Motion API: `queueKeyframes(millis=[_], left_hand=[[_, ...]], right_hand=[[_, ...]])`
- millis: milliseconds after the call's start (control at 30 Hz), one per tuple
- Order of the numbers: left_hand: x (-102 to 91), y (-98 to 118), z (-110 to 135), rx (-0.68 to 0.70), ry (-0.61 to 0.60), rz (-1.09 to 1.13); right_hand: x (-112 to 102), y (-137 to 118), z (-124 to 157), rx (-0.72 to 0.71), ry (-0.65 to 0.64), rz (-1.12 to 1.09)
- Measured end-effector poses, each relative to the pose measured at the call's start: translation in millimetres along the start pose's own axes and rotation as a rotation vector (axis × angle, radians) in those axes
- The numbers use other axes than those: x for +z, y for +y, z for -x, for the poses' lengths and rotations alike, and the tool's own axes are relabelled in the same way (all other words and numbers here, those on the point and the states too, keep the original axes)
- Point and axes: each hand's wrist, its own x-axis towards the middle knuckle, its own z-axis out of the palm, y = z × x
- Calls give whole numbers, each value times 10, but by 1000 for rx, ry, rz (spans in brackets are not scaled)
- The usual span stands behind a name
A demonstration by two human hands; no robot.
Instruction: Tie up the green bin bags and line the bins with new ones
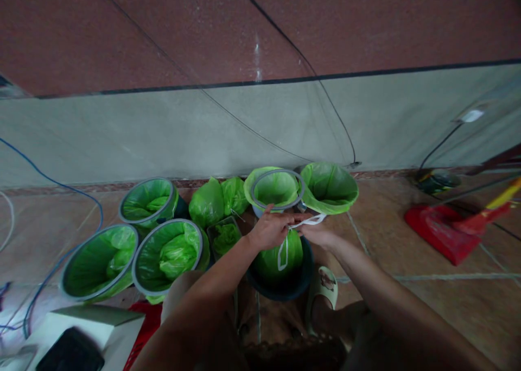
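Observation:
My left hand (272, 228) and my right hand (317, 232) meet over a dark blue bin (285, 287) that holds a green plastic bag (280, 259). Both hands pinch the bag's white drawstring (301, 223), which loops down over the bag. My fingers are closed on the string. A sandalled foot (323, 289) rests just right of the bin.
Several grey-rimmed bins lined with green bags (166, 254) stand along the wall, with tied green bags (217, 200) among them. A red dustpan (442, 227) lies at right. Cables run across the wall and floor at left. A white box (93, 327) sits bottom left.

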Motion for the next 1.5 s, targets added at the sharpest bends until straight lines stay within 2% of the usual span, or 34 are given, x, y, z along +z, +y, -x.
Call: queueKeyframes(millis=[100, 200, 267, 400, 500, 567, 667, 767, 867, 1033, 1100, 1167, 1233, 1333, 1433, 1500], left_hand=[[8, -30, 2, -23, 79, -101], [28, -43, -1, -7, 135, -124], [43, -46, -4, 7, 168, -83], [56, -39, -10, 2, 221, 48], [53, -13, -12, -51, 242, 150], [47, 7, -12, -82, 238, 222], [44, 23, -20, -107, 201, 307], [63, 16, -44, -148, 194, 356], [97, 2, -67, -192, 208, 395], [119, -23, -44, -135, 201, 395], [118, -39, -18, -114, 204, 362], [124, -58, 3, -117, 195, 298], [142, -70, 11, -130, 176, 218], [188, -72, 7, -133, 165, 119], [233, -62, 1, -130, 165, 53], [252, -55, 2, -107, 163, 35]], right_hand=[[5, -34, 10, 31, -13, -26], [-23, -78, 20, 13, 31, -8], [-45, -98, 29, 36, 45, 8], [-59, -73, 39, 102, -41, -86], [-54, -42, 23, 93, 36, -97], [-68, -57, 12, 51, 140, 62], [-123, -138, 27, -49, 274, 516], [-177, -233, 71, -65, 312, 848], [-220, -286, 103, 1, 311, 990], [-399, -295, 127, 218, 442, 1131], [-472, -296, 150, 237, 494, 1152], [-482, -302, 175, 189, 528, 1145], [-412, -303, 189, 123, 510, 1085], [-225, -264, 170, 50, 337, 900], [-87, -154, 104, 90, 161, 700], [-58, -62, 48, 156, 132, 600]])
